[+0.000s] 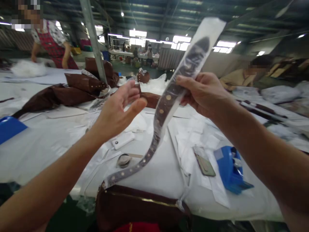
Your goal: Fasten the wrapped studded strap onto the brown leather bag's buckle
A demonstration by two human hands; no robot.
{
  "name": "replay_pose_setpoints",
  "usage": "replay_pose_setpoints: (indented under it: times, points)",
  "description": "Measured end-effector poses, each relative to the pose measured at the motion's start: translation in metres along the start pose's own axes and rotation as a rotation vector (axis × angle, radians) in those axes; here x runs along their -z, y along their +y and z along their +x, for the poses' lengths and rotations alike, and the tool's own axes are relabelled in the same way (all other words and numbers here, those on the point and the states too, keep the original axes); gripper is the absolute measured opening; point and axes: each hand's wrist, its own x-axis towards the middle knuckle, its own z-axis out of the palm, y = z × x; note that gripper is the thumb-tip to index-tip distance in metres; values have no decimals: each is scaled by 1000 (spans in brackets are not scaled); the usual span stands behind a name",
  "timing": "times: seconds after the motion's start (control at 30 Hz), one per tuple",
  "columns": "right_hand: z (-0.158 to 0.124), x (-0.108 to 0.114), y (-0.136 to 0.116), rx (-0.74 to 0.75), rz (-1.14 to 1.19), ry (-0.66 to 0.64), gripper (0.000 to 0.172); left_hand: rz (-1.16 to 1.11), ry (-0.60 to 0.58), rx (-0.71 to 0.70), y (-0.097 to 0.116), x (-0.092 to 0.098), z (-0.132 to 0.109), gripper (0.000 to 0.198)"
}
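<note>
Bright windows (137,33) glow beyond a grey pillar (93,38).

We're looking at a pretty dim hall: the ceiling (154,17) sinks into murk while the far windows (138,33) blow out to plain white, and the strip lights (118,35) glow hard too. Up close it's soft, flattish light, with faint shadows on the white table (166,174) and some glare on the clear sleeve (213,25). The brown bag (142,206) goes nearly black. Wide-angle stretch pulls our forearms (60,170) long, and we're seeing smeary edges.
</note>
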Motion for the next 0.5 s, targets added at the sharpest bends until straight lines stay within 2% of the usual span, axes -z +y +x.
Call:
replay_pose_setpoints:
  times: [0.07, 0.1, 0.2, 0.3, 0.37, 0.4, 0.47, 0.5]
  points:
    - [-12, -4, -39, 65, 22, -34, 28, -154, -199, -92, 39, -28, 34, 57]
    - [-18, -3, -51, 89, 7, -51, 29, -195, -239, -97, 56, -39, 44, 54]
    - [-36, 14, -61, 130, -145, -105, 38, -197, -361, 46, 86, -49, 52, 48]
    - [-57, 40, -51, 181, -529, -91, 45, -89, -501, 296, 84, -37, 47, 38]
    - [-71, 49, -43, 309, -859, -51, 41, -8, -571, 466, 76, -29, 41, 33]
    - [-77, 49, -39, 383, -997, -54, 46, 15, -600, 535, 73, -27, 37, 32]
    - [-85, 44, -33, 468, -1167, -165, 62, 15, -668, 614, 73, -28, 31, 31]
    - [-87, 39, -31, 463, -1202, -252, 60, -3, -706, 621, 75, -30, 28, 32]
